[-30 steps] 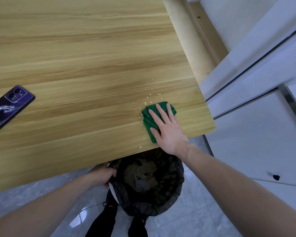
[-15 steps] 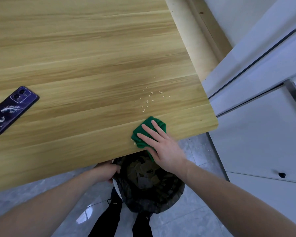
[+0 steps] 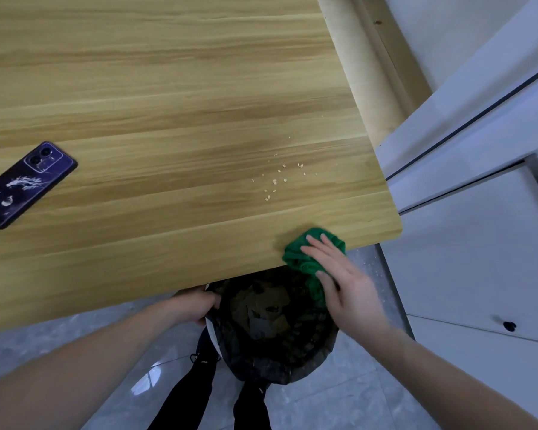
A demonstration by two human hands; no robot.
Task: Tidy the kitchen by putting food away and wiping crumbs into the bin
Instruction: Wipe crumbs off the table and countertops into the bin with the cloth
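Note:
A green cloth (image 3: 305,254) hangs half over the near edge of the wooden table (image 3: 156,125), above the bin. My right hand (image 3: 345,274) lies flat on the cloth with straight fingers. Pale crumbs (image 3: 277,181) are scattered on the table a little beyond the cloth. Below the table edge sits the bin (image 3: 292,364), lined with a black bag and holding scraps. My left hand (image 3: 199,307) grips the bin's left rim, partly hidden under the table.
A purple phone (image 3: 25,184) lies face down at the table's left. White cabinet doors (image 3: 479,243) stand to the right. My dark trouser legs (image 3: 180,398) show on the grey tile floor beneath the bin.
My right hand has dragged the green cloth from among the crumbs toward me and to the right, over the table's edge above the bin. My left hand stays on the bin's rim.

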